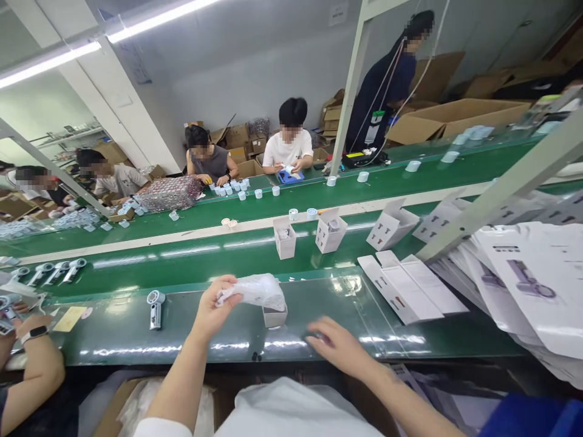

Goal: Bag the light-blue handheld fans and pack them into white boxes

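My left hand (217,306) is closed on the narrow end of a translucent white plastic bag (257,291). Something bulky fills the bag's far end, but its shape is veiled by the plastic. Just beneath that end stands a small white box (275,318), partly covered by the bag. To the right of the box my right hand (337,345) hovers over the bench edge, a little blurred, its fingers apart and nothing in them. Left of my left hand, a silver and light-blue hair-dryer-like device (155,309) lies on the bench.
Open printed boxes (331,232) stand on the green conveyor (204,258). A flattened carton (401,288) and a stack of printed cartons (523,279) lie right, by a slanted metal post (501,176). A co-worker's arm (36,346) is at left; others sit across the belt.
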{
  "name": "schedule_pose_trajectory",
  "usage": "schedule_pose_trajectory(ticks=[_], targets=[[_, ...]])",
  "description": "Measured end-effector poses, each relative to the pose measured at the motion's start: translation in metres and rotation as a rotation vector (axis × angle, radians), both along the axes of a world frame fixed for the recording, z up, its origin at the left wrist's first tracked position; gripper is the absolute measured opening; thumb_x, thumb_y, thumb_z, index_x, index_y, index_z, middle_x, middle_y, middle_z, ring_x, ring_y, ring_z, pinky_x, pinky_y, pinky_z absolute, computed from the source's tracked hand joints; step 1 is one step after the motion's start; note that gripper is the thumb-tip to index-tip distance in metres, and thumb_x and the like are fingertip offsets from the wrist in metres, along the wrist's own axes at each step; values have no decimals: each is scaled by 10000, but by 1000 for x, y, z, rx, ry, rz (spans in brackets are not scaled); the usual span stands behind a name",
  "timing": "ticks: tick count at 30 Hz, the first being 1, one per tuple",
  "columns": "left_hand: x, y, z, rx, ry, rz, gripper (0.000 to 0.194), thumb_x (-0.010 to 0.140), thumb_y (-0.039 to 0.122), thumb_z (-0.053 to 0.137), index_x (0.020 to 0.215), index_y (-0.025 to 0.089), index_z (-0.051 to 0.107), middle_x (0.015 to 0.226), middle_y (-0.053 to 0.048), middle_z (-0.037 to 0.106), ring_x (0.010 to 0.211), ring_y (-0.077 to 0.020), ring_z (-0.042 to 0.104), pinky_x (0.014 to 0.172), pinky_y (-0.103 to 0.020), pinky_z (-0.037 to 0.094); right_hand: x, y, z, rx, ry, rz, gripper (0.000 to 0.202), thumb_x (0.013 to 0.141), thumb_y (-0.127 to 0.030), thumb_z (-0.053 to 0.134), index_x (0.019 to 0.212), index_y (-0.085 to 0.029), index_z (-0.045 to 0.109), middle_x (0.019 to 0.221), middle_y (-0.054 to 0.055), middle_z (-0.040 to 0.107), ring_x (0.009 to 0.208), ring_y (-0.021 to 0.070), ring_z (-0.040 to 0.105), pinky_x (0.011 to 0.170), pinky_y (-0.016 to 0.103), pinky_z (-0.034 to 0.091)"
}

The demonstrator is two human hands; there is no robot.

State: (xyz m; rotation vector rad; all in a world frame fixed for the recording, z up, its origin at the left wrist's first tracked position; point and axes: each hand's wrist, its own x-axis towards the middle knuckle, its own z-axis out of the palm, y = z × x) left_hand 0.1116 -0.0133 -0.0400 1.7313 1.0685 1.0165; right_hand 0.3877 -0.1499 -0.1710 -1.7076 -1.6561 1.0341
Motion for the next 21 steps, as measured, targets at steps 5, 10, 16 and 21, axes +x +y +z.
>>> schedule_pose_trajectory(ticks=[5, 10, 16, 21], targets=[[3, 1, -23, -250, -406, 154, 343, 585, 357, 806, 830, 146, 691, 829, -64, 684, 712, -180, 628, 658, -304, 521, -34, 95, 20, 197, -1, 295, 882, 635, -346, 778, 1411, -271, 364, 1540, 125, 119, 1404, 397, 109, 1103, 552, 226], [5, 8, -48, -448, -432, 244, 380, 556, 370, 810, 808, 130, 658, 726, -59, 689, 635, -191, 637, 574, -313, 525, -36, 120, -8, 253, 162, 376, 881, 615, -188, 761, 1381, -199, 325, 1328, 147, 440, 1246, 306, 428, 1032, 446, 364], [16, -12, -46, 50, 330, 357, 123, 728, 174, 580, 844, 177, 619, 853, -74, 634, 834, -234, 600, 769, -411, 516, -45, 123, -19, 243, 160, 355, 601, 608, -282, 791, 1092, -186, 447, 1150, 111, 524, 1024, 278, 551, 887, 427, 443], [50, -30, -34, 434, 913, 32, 327, 623, 9, 523, 883, 179, 625, 1105, -141, 573, 1017, -289, 519, 864, -423, 475, -51, 121, -24, 234, 167, 308, 679, 633, -286, 750, 1187, -168, 374, 1131, 129, 520, 974, 283, 567, 830, 439, 463]])
